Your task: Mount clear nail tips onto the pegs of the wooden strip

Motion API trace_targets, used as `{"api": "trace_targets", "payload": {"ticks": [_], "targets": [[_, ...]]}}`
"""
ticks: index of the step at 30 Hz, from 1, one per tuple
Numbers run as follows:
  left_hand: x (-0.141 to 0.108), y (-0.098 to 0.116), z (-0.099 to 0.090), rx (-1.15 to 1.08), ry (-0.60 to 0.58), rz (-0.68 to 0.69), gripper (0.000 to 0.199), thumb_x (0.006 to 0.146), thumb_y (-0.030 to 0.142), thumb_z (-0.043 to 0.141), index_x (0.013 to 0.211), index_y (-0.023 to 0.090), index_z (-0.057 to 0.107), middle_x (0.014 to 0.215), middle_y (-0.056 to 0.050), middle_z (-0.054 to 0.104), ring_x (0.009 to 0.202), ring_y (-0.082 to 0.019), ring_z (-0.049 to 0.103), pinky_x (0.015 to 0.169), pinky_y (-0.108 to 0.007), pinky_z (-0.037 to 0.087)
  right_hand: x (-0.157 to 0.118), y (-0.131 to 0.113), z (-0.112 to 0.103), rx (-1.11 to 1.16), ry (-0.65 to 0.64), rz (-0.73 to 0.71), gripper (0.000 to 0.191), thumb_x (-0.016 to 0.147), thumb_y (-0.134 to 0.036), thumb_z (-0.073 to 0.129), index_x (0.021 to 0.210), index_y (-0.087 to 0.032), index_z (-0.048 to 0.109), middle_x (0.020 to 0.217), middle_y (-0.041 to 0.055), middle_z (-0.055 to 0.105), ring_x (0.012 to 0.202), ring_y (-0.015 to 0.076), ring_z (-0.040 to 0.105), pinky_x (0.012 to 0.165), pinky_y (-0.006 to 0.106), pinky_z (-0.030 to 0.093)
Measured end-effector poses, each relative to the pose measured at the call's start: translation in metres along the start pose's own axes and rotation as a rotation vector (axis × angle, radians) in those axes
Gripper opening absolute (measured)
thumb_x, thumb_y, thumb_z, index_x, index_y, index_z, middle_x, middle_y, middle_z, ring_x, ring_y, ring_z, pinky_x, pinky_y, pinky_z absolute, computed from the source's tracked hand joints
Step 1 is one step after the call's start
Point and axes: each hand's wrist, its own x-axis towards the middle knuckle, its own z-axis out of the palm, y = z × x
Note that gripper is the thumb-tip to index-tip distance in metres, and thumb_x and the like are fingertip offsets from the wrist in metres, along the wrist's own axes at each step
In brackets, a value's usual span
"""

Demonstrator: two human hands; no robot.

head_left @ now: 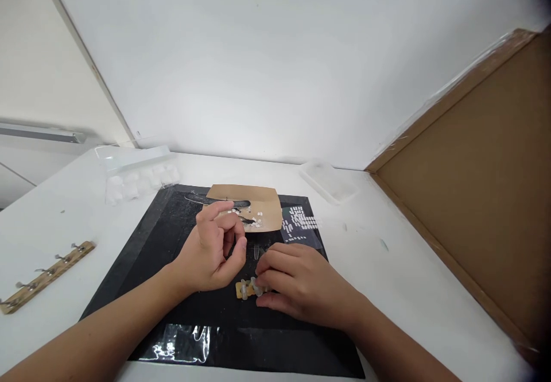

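Observation:
My left hand [217,247] is raised over the black mat [150,267], its fingers curled with thumb and fingertips close; whatever they hold, if anything, is too small to make out. My right hand [297,281] has its fingers round the right part of a small wooden strip [239,291] that bears clear nail-like tips. A separate clear tip [256,251] lies just above. Behind my left hand, a brown sheet [267,204] carries a dark nail file [206,200] and small white bits. To its right is a dark card [297,237] with rows of white pieces.
On the white table [387,290], a wooden strip with metal clips [47,276] lies at the left. A clear container with white contents [142,181] is at the back left, a translucent tray [329,181] at the back right. A brown panel [486,186] borders the right side.

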Motion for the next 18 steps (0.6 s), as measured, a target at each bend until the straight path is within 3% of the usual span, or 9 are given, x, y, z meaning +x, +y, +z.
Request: {"api": "trace_targets", "payload": {"ticks": [5,12,18], "targets": [[0.0,0.001,0.0,-0.007,-0.015,-0.007,0.02,0.088,0.008,0.058,0.093,0.023,0.046,0.076,0.004,0.057,0.051,-0.013,0.055,0.078,-0.045,0.059,0.002,-0.009,0.0,-0.081,0.024,-0.031,0.016,0.106,-0.029,0.064,0.095,-0.018,0.069,0.097,0.002,0.073,0.084,0.0155,0.063,0.067,0.03,0.044],[0.001,0.002,0.002,-0.012,-0.001,0.011,0.023,0.088,0.007,0.057,0.096,0.024,0.043,0.076,0.004,0.054,0.053,-0.013,0.054,0.068,-0.04,0.058,0.004,-0.016,0.002,-0.143,0.035,-0.038,0.025,0.106,-0.02,0.063,0.081,-0.018,0.066,0.083,0.0008,0.07,0.08,0.0149,0.061,0.063,0.031,0.041],[-0.001,0.0,0.005,-0.079,0.045,0.026,0.032,0.091,0.006,0.055,0.109,0.024,0.036,0.084,0.004,0.055,0.051,-0.01,0.051,0.054,-0.033,0.052,0.004,-0.02,0.006,-0.192,0.037,-0.035,0.028,0.105,-0.015,0.063,0.077,-0.018,0.065,0.075,0.0002,0.064,0.072,0.0149,0.054,0.061,0.032,0.037]]}}
